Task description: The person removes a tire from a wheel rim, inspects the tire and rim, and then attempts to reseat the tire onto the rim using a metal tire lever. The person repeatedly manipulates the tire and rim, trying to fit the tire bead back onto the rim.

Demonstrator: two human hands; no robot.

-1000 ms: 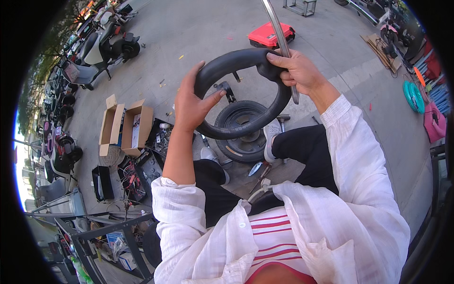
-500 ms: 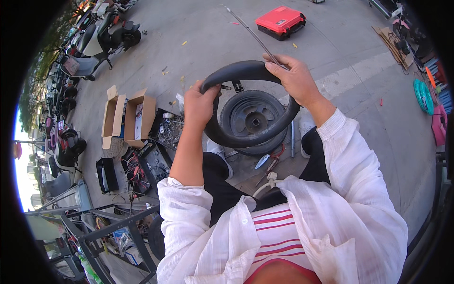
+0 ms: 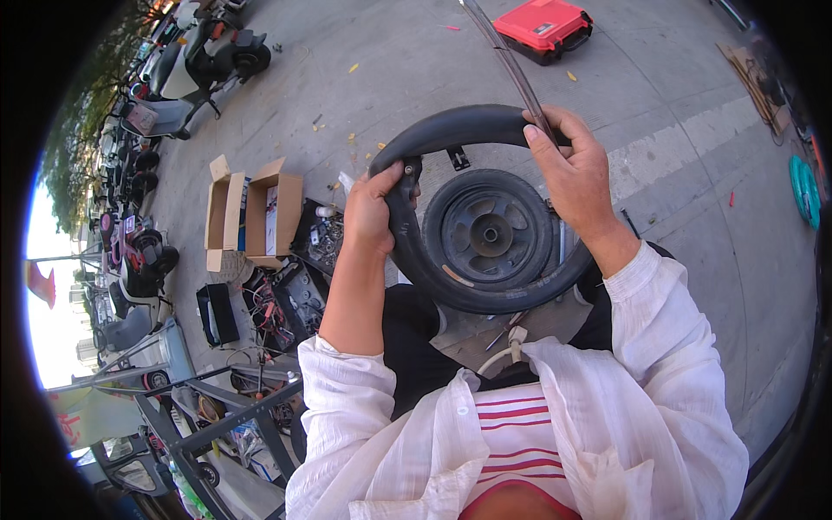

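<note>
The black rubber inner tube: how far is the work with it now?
Done: the black rubber inner tube is off the small black wheel on the ground.
In hand: the left hand grips the tube's left side; the right hand holds its top with a thin metal rod.
Left: the tube is not on the wheel.

We see a black rubber inner tube (image 3: 451,139), curved in a loop, raised above a small black wheel (image 3: 490,236) lying flat on pavement.
</note>
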